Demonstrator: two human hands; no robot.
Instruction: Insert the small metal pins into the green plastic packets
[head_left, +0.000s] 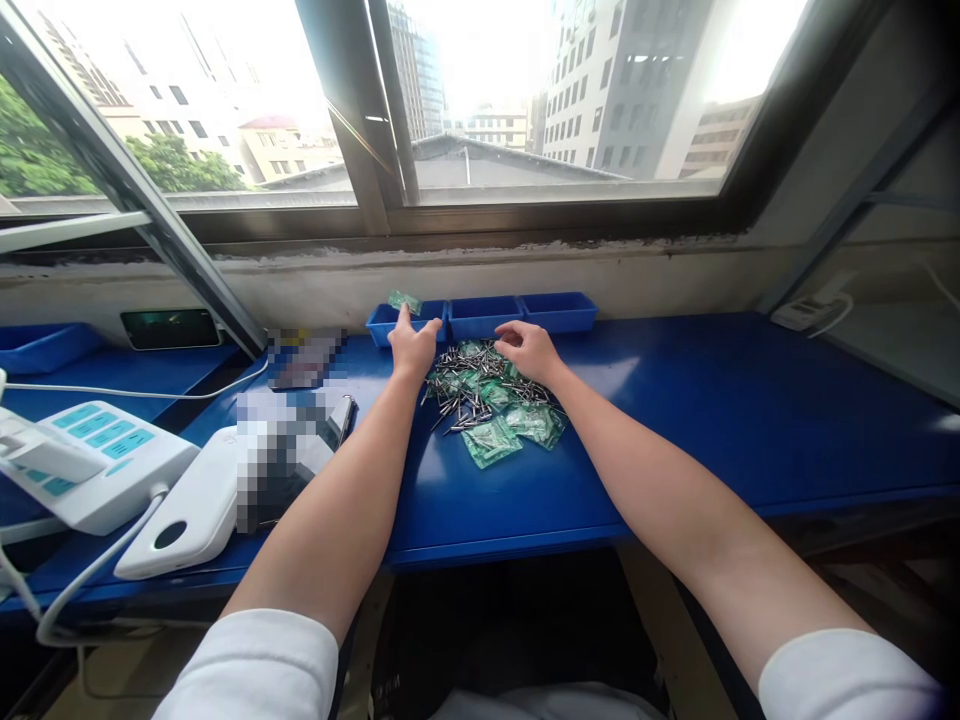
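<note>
My left hand (pixel 412 347) is at the front of the left blue bin (pixel 381 322), index finger stretched out and thumb apart. A small green-tinted packet (pixel 405 301) shows at its index fingertip, over the bin; no closed grip on it is visible. My right hand (pixel 531 352) hovers at the far right side of a pile of thin metal pieces (pixel 457 385), its fingers loosely curled with a gap between thumb and index finger. Nothing shows in that gap. Several green packets lie among the metal pieces, including a flat packet (pixel 491 441) at the near edge.
A middle blue bin (pixel 486 318) and a right blue bin (pixel 559 313) stand in line along the wall. Left on the blue table (pixel 480 515) are a white power bank (pixel 184 510), a power strip (pixel 105 450), cables and a phone (pixel 169 329). A blurred patch hides some items there.
</note>
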